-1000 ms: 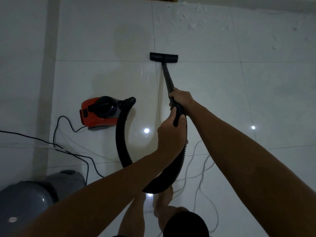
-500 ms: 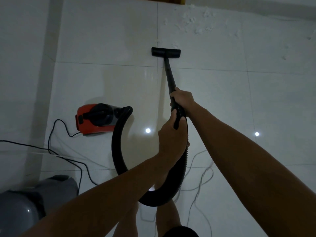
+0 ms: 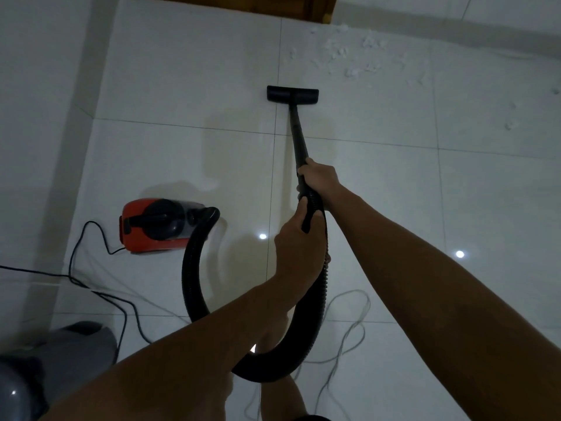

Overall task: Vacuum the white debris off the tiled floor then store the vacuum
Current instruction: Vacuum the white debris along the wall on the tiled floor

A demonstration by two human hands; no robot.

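Gripping the black wand (image 3: 299,138) at frame centre: right hand (image 3: 318,177) above, left hand (image 3: 299,247) below at the hose (image 3: 194,268) end. Floor nozzle (image 3: 293,94) flat on tiled floor (image 3: 182,86), upper centre. White debris (image 3: 355,60) upper right, near nozzle. Red vacuum (image 3: 151,226) centre left.

Both hands (wand (image 3: 299,138)) — debris (image 3: 353,60) ahead

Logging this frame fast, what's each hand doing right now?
Left hand: closed around the black vacuum hose at its handle end.
Right hand: closed around the vacuum wand, farther forward.
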